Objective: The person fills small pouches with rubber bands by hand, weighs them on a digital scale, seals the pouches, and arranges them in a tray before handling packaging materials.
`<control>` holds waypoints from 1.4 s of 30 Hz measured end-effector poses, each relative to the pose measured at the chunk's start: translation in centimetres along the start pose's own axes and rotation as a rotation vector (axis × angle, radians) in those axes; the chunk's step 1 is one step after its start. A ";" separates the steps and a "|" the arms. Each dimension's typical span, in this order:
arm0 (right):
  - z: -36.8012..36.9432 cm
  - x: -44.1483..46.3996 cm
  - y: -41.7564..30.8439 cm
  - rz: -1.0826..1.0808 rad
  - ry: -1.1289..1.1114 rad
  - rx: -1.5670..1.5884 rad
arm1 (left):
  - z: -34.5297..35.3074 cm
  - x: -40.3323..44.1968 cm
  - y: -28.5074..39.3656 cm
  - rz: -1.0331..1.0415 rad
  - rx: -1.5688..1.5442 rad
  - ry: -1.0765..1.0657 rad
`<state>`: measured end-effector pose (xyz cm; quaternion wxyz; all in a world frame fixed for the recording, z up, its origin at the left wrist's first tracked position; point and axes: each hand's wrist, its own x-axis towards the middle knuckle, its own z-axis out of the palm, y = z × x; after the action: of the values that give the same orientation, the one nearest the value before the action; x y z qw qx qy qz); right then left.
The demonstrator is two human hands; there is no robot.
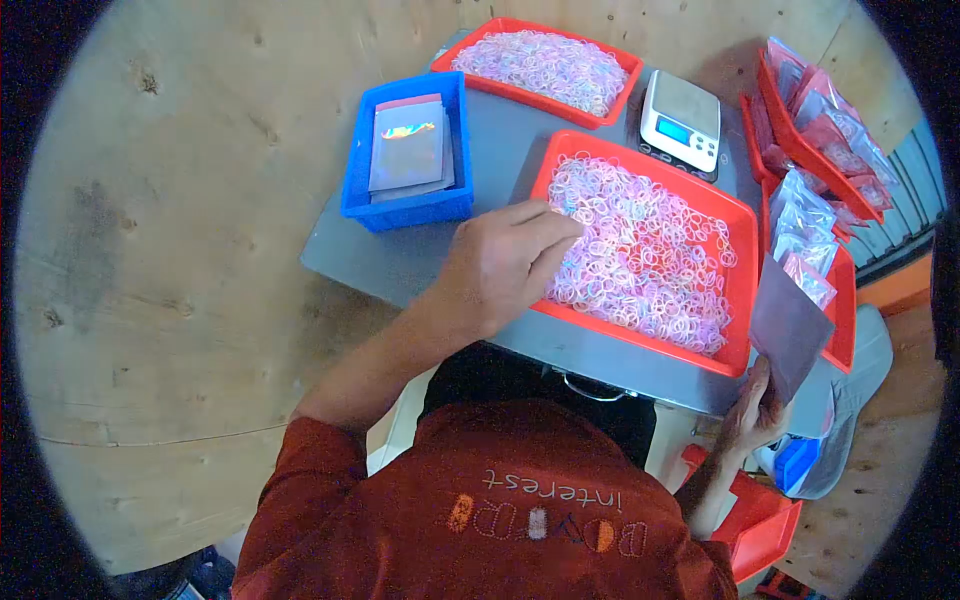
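My left hand [497, 268] reaches over the near-left edge of a red tray [652, 352], its thumb and fingertips pinched together. Whether a small ring sits in the pinch is too small to tell. Inside the tray lies a thick layer of small pink, white and pale purple elastic bands [640, 255]. Beside the tray's right edge, my right hand [757, 412] grips a flat greyish pouch [790, 325] by its lower end, holding it tilted upright. The pouch looks thin, and its opening cannot be made out.
A blue bin [358, 190] at left holds flat silvery pouches [408, 150]. Behind stands another red tray [610, 117] of bands. A digital scale [682, 118] sits at the back right. Stacked red trays [842, 310] with filled pouches [803, 225] stand along the right side of the grey table [400, 260].
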<state>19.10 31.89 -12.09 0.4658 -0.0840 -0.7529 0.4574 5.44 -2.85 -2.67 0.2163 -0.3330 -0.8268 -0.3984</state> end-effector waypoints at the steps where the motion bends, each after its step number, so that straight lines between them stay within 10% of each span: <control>1: 0.2 0.1 -0.3 -0.026 0.000 -0.035 | 0.0 0.0 0.0 0.007 -0.004 0.001; 16: 0.3 0.3 -0.9 -0.032 -0.011 -0.061 | -0.1 0.1 -0.1 -0.080 -0.071 0.004; 28: 0.8 0.4 -1.4 -0.102 -0.014 -0.017 | -5.6 -3.1 -4.3 -0.146 0.703 0.282; 42: 0.1 0.3 0.1 -0.084 -0.069 0.057 | -4.9 -5.4 -3.5 -0.048 0.498 0.228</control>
<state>18.80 32.07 -12.03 0.4608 -0.0232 -0.7580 0.4611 7.07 -10.41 -4.93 0.3735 -0.2028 -0.8773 -0.2228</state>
